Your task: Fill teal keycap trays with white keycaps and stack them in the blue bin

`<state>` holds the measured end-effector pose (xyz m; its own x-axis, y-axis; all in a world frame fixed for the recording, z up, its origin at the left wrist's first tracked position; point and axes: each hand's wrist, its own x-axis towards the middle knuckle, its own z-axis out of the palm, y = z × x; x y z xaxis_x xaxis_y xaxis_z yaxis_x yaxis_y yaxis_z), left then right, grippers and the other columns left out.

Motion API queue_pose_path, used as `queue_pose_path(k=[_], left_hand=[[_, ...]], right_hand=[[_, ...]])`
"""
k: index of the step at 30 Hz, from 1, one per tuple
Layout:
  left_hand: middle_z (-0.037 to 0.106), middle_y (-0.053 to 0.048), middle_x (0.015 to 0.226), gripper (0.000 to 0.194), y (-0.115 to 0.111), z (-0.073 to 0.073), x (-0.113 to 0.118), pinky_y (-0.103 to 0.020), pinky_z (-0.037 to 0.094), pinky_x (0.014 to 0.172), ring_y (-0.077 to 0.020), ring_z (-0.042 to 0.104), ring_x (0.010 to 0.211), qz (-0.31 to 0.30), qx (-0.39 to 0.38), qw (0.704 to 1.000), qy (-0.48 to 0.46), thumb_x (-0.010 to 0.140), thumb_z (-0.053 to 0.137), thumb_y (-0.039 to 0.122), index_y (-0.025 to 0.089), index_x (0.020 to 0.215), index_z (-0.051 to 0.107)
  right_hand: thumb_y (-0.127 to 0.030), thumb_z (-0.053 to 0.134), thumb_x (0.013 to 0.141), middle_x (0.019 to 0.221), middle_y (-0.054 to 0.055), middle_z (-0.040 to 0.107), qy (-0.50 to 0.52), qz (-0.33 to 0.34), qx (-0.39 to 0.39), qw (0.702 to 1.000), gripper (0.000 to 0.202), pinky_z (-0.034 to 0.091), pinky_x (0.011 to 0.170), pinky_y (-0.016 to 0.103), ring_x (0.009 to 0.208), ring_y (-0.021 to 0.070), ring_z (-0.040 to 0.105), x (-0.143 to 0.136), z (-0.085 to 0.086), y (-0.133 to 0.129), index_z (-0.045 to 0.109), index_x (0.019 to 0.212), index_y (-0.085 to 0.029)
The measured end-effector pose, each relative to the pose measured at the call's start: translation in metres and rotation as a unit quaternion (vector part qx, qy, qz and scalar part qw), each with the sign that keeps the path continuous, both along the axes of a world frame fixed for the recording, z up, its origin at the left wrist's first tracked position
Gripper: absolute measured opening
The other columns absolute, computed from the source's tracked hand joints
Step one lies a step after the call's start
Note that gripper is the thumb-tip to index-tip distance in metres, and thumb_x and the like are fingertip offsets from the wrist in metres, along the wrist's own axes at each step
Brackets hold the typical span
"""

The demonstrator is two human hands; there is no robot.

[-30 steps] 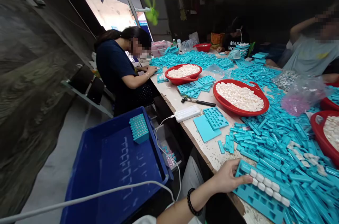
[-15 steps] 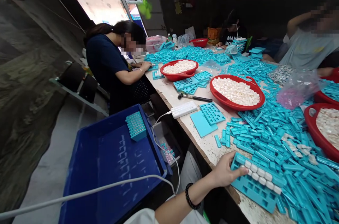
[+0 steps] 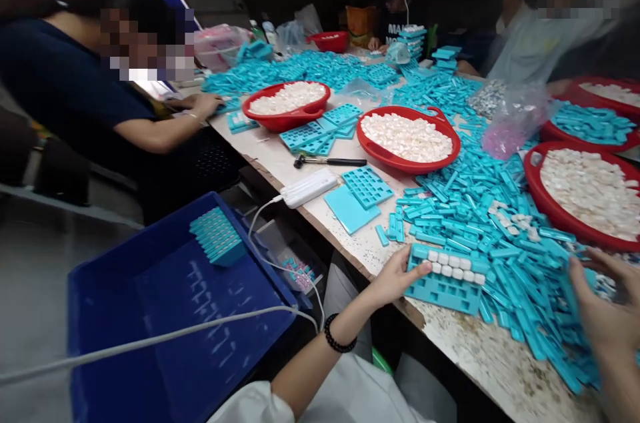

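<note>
My left hand grips the left end of a teal tray with rows of square recesses, its thumb on top. White keycap-like blocks sit in two rows along a raised teal strip on the tray. On the right, my right hand is over the pile of teal strips, slightly blurred. Its thumb and fingers are spread, with small black-and-white bits visible between them. I see nothing held there.
Red baskets of white blocks stand along the table. A hammer, white power strip and teal plates lie nearer. A blue bin with a cable across it is at left. Co-workers sit around the table.
The view has swung right and downward. My right hand has come into view at the right over the teal strips. My left hand still holds the tray.
</note>
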<state>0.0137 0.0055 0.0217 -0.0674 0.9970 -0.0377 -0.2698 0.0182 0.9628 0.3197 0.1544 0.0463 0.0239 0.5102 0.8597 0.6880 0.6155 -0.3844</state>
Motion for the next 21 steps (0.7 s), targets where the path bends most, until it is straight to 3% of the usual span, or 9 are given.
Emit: queue_pose_path(k=[2,4,7,9,14,21], left_hand=[[0.067,-0.010,0.131,0.054,0.001,0.003,-0.001,-0.042,0.047,0.107,-0.0321,0.059,0.128,-0.013,-0.015,1.000,-0.023,0.081,0.079,0.054,0.021,0.121,0.066],[0.068,-0.011,0.131,0.056,0.002,0.003,-0.001,-0.042,0.049,0.105,-0.0323,0.060,0.127,-0.019,-0.032,0.999,-0.038,0.076,0.084,0.050,0.020,0.120,0.066],[0.070,-0.012,0.128,0.066,0.002,-0.001,0.002,-0.041,0.052,0.100,-0.0324,0.064,0.121,0.007,-0.053,0.998,-0.043,0.067,0.091,0.044,0.018,0.121,0.065],[0.072,-0.012,0.123,0.065,0.002,-0.005,0.004,-0.040,0.053,0.098,-0.0316,0.067,0.115,0.031,-0.051,0.998,-0.024,0.064,0.093,0.042,0.017,0.117,0.066],[0.076,-0.009,0.111,0.051,0.002,-0.008,0.005,-0.038,0.053,0.096,-0.0289,0.070,0.107,0.057,-0.032,0.998,0.014,0.068,0.090,0.046,0.017,0.105,0.070],[0.075,-0.011,0.120,0.045,0.002,-0.005,0.003,-0.039,0.053,0.098,-0.0308,0.068,0.115,0.031,-0.036,0.999,-0.002,0.082,0.079,0.050,0.017,0.111,0.070]], right_hand=[[-0.025,0.085,0.079,0.083,0.011,0.077,-0.016,0.043,0.002,0.999,0.026,0.058,0.071,0.042,0.072,0.0263,0.073,-0.021,0.003,-0.015,0.079,0.104,-0.028],[-0.021,0.081,0.082,0.090,0.008,0.076,-0.038,0.127,-0.030,0.991,0.025,0.059,0.072,0.039,0.074,0.0232,0.073,-0.051,0.008,-0.039,0.077,0.105,-0.027],[-0.014,0.073,0.088,0.097,0.005,0.075,-0.079,0.261,-0.094,0.957,0.026,0.062,0.073,0.034,0.083,0.0205,0.073,-0.096,0.014,-0.075,0.073,0.111,-0.026],[-0.009,0.070,0.089,0.101,0.006,0.074,-0.076,0.318,-0.100,0.940,0.030,0.063,0.077,0.033,0.088,0.0194,0.073,-0.117,0.013,-0.090,0.071,0.116,-0.025],[-0.007,0.070,0.089,0.100,0.005,0.072,-0.001,0.299,-0.118,0.947,0.034,0.064,0.074,0.031,0.087,0.0185,0.072,-0.136,-0.004,-0.102,0.070,0.118,-0.025],[-0.007,0.072,0.088,0.100,0.006,0.074,0.011,0.273,-0.075,0.959,0.038,0.065,0.080,0.034,0.089,0.0200,0.074,-0.134,-0.026,-0.106,0.070,0.120,-0.026]])
